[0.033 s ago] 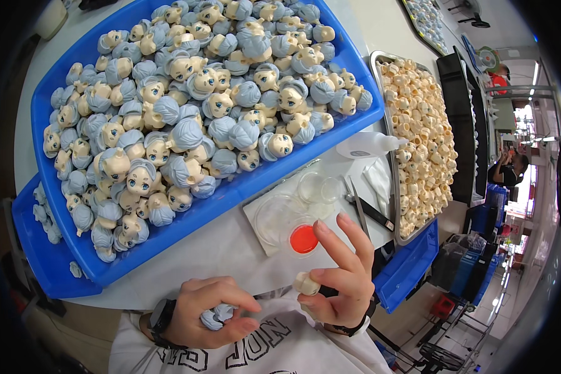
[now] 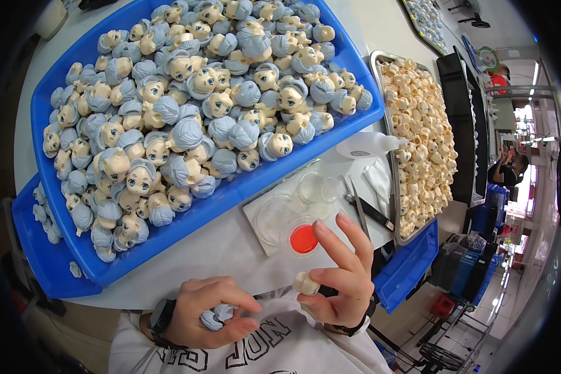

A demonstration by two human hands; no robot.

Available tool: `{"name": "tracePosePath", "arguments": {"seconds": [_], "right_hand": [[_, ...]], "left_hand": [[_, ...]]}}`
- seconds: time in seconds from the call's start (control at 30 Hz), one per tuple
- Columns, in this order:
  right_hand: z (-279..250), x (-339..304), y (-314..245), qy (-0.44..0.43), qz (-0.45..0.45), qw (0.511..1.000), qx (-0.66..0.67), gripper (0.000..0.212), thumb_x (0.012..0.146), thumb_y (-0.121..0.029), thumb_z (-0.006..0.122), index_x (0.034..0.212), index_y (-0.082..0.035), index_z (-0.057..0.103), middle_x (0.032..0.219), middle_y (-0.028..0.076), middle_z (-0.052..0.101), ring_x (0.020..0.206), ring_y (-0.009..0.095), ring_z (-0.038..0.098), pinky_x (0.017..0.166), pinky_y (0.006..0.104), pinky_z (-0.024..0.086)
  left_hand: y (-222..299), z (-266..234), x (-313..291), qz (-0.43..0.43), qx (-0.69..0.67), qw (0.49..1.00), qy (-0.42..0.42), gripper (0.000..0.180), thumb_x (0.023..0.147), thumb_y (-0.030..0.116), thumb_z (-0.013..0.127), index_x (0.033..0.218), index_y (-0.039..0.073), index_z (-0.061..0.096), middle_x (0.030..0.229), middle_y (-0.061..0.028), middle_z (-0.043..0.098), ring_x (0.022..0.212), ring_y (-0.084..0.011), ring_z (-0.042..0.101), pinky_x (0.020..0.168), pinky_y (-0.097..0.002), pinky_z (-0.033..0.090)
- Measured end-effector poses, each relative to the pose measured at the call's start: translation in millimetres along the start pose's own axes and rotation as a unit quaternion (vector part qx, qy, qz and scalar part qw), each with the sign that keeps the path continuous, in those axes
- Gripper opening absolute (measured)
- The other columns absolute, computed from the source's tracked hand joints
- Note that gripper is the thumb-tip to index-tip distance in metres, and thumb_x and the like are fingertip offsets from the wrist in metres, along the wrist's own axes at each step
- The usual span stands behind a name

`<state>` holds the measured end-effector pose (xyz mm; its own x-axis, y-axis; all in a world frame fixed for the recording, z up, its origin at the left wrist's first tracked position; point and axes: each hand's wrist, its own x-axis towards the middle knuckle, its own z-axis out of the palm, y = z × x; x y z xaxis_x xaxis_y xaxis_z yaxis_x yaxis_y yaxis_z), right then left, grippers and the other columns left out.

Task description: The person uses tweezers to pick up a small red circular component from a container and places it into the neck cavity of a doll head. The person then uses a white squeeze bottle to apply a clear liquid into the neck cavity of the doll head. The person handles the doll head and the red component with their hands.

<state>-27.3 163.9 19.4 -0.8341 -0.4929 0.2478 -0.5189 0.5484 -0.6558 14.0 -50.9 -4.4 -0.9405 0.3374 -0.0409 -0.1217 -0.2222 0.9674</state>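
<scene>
My left hand [image 2: 209, 308] is curled around a blue-grey doll hair piece [image 2: 215, 316], partly covered by the fingers. Between thumb and forefinger, my right hand [image 2: 349, 277] pinches a small cream doll face part [image 2: 306, 284]; its other fingers stretch upward. Beyond those fingers stands a small clear cup of red-orange stuff [image 2: 303, 239]. A large blue tub [image 2: 230, 201] is heaped with doll heads [image 2: 144, 176], which have blue-grey hair and painted eyes. At the right, a metal tray [image 2: 395, 181] holds many cream hollow parts [image 2: 421, 143].
Between tub and tray lie a white squeeze bottle [image 2: 361, 144], clear dishes [image 2: 274, 215], tweezers [image 2: 358, 202] and a black-handled tool [image 2: 377, 215]. A second blue bin [image 2: 50, 268] sits under the tub's left side. Black trays [image 2: 461, 124] stand beyond the metal tray. Another person [image 2: 511, 168] is far right.
</scene>
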Motion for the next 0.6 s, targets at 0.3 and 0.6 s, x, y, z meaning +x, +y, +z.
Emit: {"name": "tracePosePath", "arguments": {"seconds": [0.3,0.6], "right_hand": [[2,-1,2,0.067,-0.012,0.997,0.039,0.03,0.062,-0.021,0.075,0.084,-0.009,0.058,0.117,0.017,0.055,0.116,0.036,0.043,0.092,0.0425,0.036],[-4,-1,6,0.127,-0.003,0.991,0.039,0.035,0.064,-0.014,0.074,0.092,-0.008,0.054,0.107,0.014,0.06,0.103,0.032,0.05,0.083,0.0378,0.042]], "left_hand": [[1,0,0,0.005,0.012,1.0,0.002,0.016,0.073,0.008,0.069,0.086,0.003,0.063,0.068,-0.0057,0.059,0.052,-0.0119,0.054,0.047,-0.023,0.04],[-5,9,3,0.063,0.072,0.989,0.117,0.015,0.069,0.0,0.068,0.082,0.003,0.062,0.069,-0.0058,0.06,0.052,-0.0115,0.053,0.048,-0.0228,0.041]]}}
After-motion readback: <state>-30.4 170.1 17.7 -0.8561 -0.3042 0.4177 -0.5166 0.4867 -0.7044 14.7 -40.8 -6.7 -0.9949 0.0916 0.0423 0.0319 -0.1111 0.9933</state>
